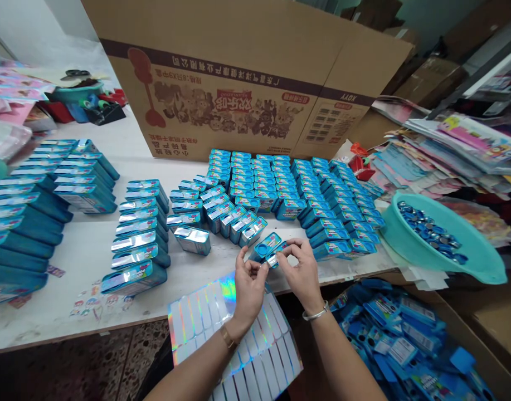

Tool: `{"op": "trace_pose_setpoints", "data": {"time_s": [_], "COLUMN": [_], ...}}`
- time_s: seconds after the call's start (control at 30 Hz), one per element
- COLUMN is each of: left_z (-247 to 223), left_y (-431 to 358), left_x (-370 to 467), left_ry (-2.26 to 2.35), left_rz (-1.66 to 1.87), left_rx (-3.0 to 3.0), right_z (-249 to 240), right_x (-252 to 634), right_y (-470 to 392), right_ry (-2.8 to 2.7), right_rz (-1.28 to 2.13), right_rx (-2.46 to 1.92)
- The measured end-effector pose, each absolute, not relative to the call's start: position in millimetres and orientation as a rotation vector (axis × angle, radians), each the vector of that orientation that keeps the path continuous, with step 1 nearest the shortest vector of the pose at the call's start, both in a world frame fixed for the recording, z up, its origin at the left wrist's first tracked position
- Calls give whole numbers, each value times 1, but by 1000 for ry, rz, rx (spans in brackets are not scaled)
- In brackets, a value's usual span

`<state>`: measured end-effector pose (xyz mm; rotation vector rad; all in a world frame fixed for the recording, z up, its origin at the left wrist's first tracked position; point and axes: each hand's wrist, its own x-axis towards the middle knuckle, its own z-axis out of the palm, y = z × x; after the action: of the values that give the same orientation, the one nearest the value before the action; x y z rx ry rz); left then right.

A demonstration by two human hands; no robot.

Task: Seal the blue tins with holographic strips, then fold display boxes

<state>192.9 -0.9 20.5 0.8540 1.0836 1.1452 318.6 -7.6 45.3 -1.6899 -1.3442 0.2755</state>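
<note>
At the table's front edge, my left hand and my right hand meet over a small blue tin. The fingers of both hands are pinched at its top, where a shiny strip lies; the fingertips hide part of the tin. Just behind it, close to my left fingertips, stands another blue tin. Below my hands, a sheet of shiny rainbow-edged stickers lies partly under my left forearm. A row of similar tins stands to the left, silvery strips on their tops.
Many blue tins stand in rows at the centre and left. A large cardboard box rises behind. At right are a turquoise basin of small metallic pieces and, lower down, a heap of blue containers.
</note>
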Motion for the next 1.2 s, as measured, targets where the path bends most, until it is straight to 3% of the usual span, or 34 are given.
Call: {"op": "trace_pose_setpoints", "data": {"time_s": [0.3,0.53,0.7,0.93,1.2], "left_z": [-12,-3,12,26,33], "left_y": [-4,-9,-10,0,0], "left_x": [195,175,100,45,45], "left_ry": [1081,1075,1239,1505,1373], "left_rz": [1077,1066,1026,235,180], "left_rx": [894,936,1516,2133,2141], "right_z": [38,40,37,3,-31], "right_x": [332,330,314,275,243], "right_y": [2,-1,-55,-107,-104], "right_ry": [-1111,-1258,-1147,-1741,-1701], "right_rz": [599,346,104,400,305], "right_rx": [-1645,-1684,-1625,-1701,-1835]}}
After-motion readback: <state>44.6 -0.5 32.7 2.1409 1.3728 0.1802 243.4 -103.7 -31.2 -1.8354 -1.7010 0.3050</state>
